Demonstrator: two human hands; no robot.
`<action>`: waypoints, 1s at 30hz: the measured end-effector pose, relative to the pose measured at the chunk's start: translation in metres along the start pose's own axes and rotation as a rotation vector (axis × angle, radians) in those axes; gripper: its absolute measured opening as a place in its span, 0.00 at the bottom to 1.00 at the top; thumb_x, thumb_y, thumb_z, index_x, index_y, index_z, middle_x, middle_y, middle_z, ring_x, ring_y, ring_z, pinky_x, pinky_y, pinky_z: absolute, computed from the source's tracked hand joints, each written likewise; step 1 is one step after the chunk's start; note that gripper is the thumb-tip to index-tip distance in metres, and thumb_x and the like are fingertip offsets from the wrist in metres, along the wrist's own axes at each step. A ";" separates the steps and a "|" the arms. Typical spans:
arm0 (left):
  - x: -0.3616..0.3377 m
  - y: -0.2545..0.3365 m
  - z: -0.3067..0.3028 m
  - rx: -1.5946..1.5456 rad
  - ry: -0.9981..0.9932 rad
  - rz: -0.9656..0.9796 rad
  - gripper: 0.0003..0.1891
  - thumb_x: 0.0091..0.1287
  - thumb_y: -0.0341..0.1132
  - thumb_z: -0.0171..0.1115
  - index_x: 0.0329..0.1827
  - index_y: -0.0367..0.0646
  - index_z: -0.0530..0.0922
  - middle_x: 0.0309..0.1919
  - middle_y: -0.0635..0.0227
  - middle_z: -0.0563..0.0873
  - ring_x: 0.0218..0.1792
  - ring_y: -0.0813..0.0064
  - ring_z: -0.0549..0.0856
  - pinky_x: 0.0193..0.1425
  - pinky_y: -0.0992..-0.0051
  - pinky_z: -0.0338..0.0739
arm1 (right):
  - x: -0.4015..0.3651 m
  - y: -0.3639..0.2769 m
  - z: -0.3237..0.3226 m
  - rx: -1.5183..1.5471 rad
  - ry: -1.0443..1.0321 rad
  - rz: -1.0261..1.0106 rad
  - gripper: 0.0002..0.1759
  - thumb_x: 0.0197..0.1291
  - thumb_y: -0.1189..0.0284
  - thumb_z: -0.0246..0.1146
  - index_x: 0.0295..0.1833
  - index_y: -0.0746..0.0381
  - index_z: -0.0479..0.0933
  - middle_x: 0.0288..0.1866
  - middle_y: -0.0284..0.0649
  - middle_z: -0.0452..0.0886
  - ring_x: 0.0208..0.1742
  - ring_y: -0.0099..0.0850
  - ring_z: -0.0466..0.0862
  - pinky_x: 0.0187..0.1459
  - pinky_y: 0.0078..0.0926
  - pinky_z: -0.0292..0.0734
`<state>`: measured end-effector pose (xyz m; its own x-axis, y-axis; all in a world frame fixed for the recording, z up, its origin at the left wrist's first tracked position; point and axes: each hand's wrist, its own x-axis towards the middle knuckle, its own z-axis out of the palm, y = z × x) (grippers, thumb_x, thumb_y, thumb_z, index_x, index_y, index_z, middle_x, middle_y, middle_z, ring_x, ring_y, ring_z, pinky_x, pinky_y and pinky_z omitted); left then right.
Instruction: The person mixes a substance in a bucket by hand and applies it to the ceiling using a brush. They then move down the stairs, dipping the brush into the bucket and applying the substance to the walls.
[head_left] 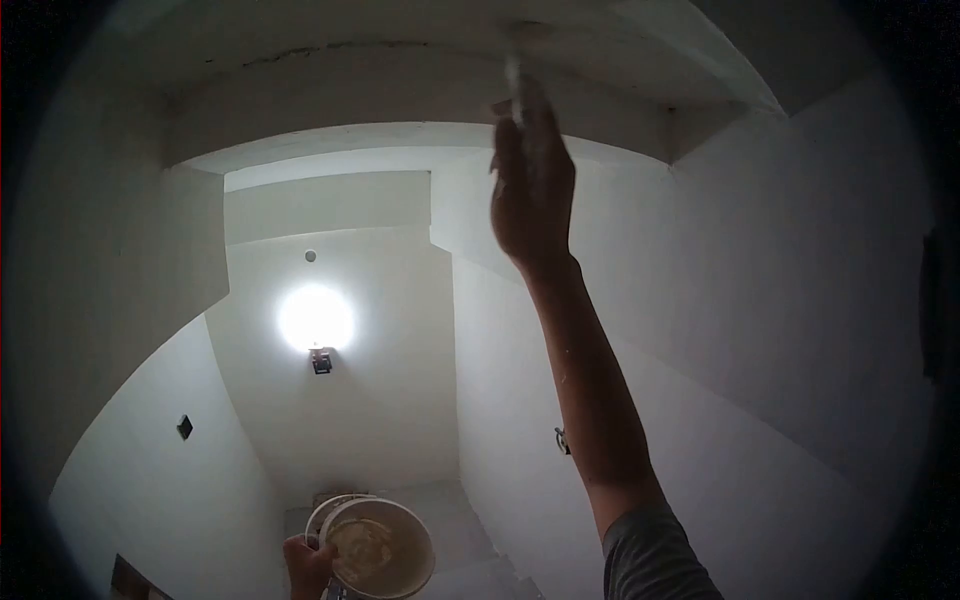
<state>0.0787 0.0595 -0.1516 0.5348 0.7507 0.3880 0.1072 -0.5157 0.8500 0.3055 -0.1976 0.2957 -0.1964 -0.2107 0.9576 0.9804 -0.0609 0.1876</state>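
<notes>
My left hand (309, 567) grips the rim and handle side of a white bucket (424, 545) at the bottom of the view. The bucket is tilted toward me, and a pale, creamy paste (364, 548) like putty lies inside it. Raised high, my right hand (534, 185) is closed around a thin, pale tool that looks like a putty knife (515, 78). Motion and dim light blur this tool, and its tip is hard to make out. It is close to the overhead surface (470, 65), where a dark, jagged crack (335, 46) runs to the left.
A bright lamp (316, 318) shines on the far wall, below a small round hole (310, 256). Plain walls rise on both sides. A dark square opening (185, 427) is in the left wall, and a small fitting (562, 440) is on the right wall behind my forearm.
</notes>
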 end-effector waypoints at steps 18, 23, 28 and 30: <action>0.002 0.026 -0.014 0.151 -0.021 0.055 0.13 0.39 0.35 0.68 0.11 0.33 0.77 0.06 0.64 0.72 0.11 0.77 0.72 0.19 0.69 0.66 | 0.004 -0.005 -0.062 -0.124 -0.011 -0.099 0.18 0.69 0.77 0.57 0.63 0.68 0.75 0.36 0.43 0.87 0.33 0.21 0.85 0.34 0.19 0.79; 0.010 -0.014 -0.005 0.147 -0.015 0.104 0.13 0.39 0.37 0.67 0.12 0.34 0.78 0.07 0.64 0.74 0.11 0.75 0.74 0.19 0.68 0.69 | 0.014 -0.004 -0.060 -0.258 0.048 -0.272 0.18 0.70 0.78 0.56 0.63 0.68 0.76 0.35 0.42 0.87 0.34 0.25 0.87 0.35 0.22 0.81; 0.010 -0.014 -0.009 0.162 -0.053 0.036 0.13 0.40 0.38 0.68 0.12 0.35 0.79 0.08 0.62 0.76 0.12 0.73 0.76 0.20 0.68 0.71 | 0.030 0.023 -0.073 -0.309 0.114 -0.264 0.18 0.72 0.73 0.55 0.63 0.69 0.76 0.34 0.38 0.87 0.23 0.16 0.77 0.27 0.17 0.74; 0.008 -0.010 -0.013 0.197 -0.075 0.033 0.13 0.40 0.38 0.67 0.12 0.36 0.79 0.08 0.61 0.77 0.12 0.73 0.77 0.21 0.68 0.71 | 0.031 0.028 -0.072 -0.323 0.094 -0.295 0.18 0.73 0.72 0.54 0.62 0.69 0.76 0.33 0.38 0.87 0.23 0.17 0.77 0.27 0.17 0.74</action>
<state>0.0709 0.0765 -0.1520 0.6007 0.7032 0.3803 0.2470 -0.6157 0.7483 0.3252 -0.2757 0.3154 -0.4818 -0.2257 0.8467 0.8290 -0.4304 0.3571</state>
